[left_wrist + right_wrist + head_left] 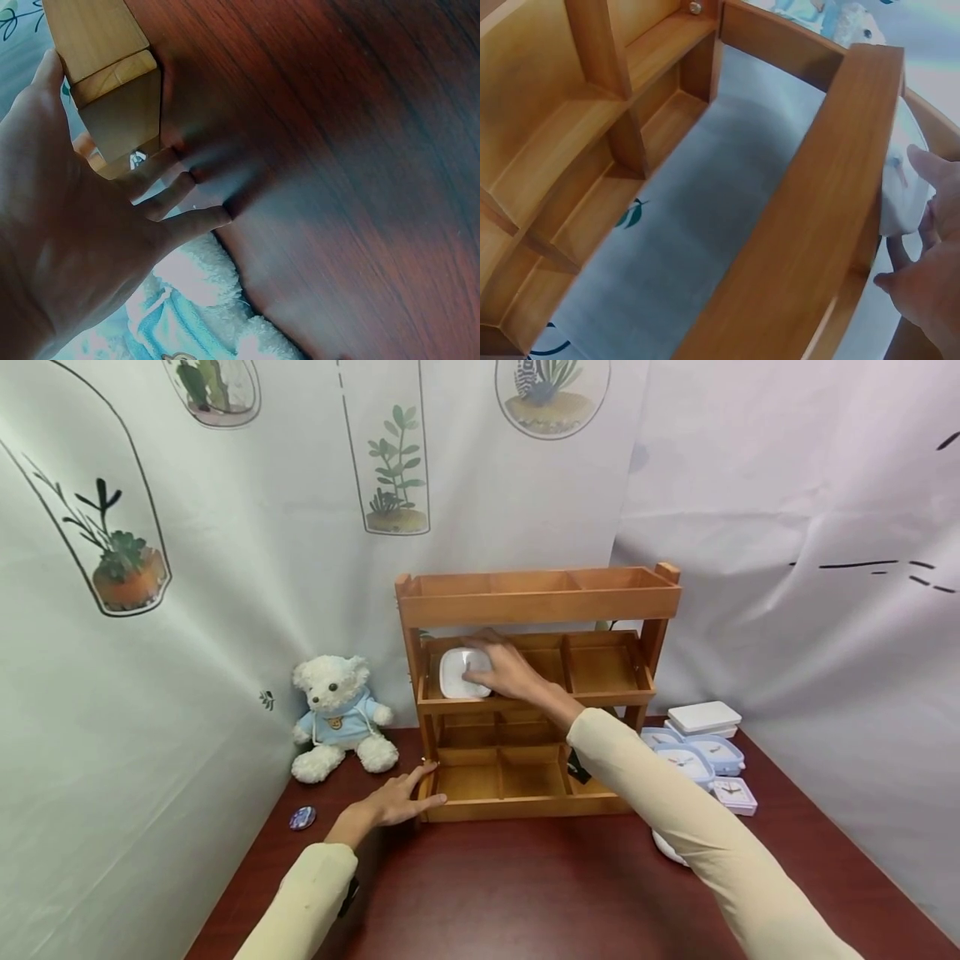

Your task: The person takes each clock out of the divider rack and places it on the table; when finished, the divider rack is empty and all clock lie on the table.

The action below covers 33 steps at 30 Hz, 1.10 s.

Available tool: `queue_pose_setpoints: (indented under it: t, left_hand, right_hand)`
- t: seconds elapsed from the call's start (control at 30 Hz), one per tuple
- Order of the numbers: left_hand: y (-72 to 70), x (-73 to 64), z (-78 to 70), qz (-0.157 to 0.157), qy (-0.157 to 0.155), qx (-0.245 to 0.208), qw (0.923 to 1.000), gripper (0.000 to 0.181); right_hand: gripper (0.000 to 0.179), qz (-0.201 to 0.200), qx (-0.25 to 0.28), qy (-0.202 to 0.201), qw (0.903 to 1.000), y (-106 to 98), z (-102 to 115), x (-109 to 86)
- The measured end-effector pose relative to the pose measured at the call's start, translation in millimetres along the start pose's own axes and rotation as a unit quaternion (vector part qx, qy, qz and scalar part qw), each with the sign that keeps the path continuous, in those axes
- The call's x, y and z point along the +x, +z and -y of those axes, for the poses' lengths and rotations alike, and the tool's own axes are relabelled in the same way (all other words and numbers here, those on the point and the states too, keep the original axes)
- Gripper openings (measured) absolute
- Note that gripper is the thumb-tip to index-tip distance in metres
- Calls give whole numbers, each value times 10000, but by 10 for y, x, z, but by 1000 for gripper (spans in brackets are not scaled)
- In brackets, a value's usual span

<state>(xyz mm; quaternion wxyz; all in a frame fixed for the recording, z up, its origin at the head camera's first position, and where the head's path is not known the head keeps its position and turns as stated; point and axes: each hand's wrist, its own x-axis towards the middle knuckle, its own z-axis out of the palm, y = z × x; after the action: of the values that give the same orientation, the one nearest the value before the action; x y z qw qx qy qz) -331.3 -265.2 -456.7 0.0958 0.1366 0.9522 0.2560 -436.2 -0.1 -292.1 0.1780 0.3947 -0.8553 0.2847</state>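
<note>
A wooden tiered shelf [536,607] with divided compartments stands on the table. My right hand [512,672] pinches a white, rounded-square clock [453,675] at the left compartment of the tier below the top. In the right wrist view, the thumb lies on the front of the clock [904,176], and the other fingers are partly hidden. My left hand [390,800] rests at the shelf's lower left corner. Seen from the left wrist, this hand's fingers [199,219] are straight and spread beside the shelf's end, while the thumb touches its edge.
A white teddy bear [335,714] in a blue hoodie sits left of the shelf. Near it lies a small round badge [302,817]. On the right are several blue clocks [712,752], a pink square clock [733,795] and stacked white boxes [703,717]. A patterned curtain hangs behind.
</note>
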Motion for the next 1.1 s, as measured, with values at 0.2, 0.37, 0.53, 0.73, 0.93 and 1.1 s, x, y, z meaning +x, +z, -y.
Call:
queue_pose_setpoints:
  t: [0.2,0.37,0.53,0.73,0.93,1.1]
  left_hand:
    - [-4,-19,-12,-16,-85,-68,9999,83]
    - [33,17,59,6,-62,-58,10000,87]
    - [86,61,163,1,-83,37,10000,92]
    - [94,2,117,-39,-122,-103,9999,87]
    - [91,-19,36,-69,-30,-79,9999,83]
    - [52,-11,26,-93,-17,-42,9999,85]
  right_hand:
    - [50,-141,-6,-335,9993,-40,30,-21]
    - [42,-110,124,-428,9989,-62,46,-59]
    - [41,112,351,-407,9985,-66,65,-79]
    - [39,26,505,-258,9984,-74,79,-118]
    - [38,-451,730,-215,9961,-203,65,-182]
    - [36,-663,803,-445,9936,-360,94,-221]
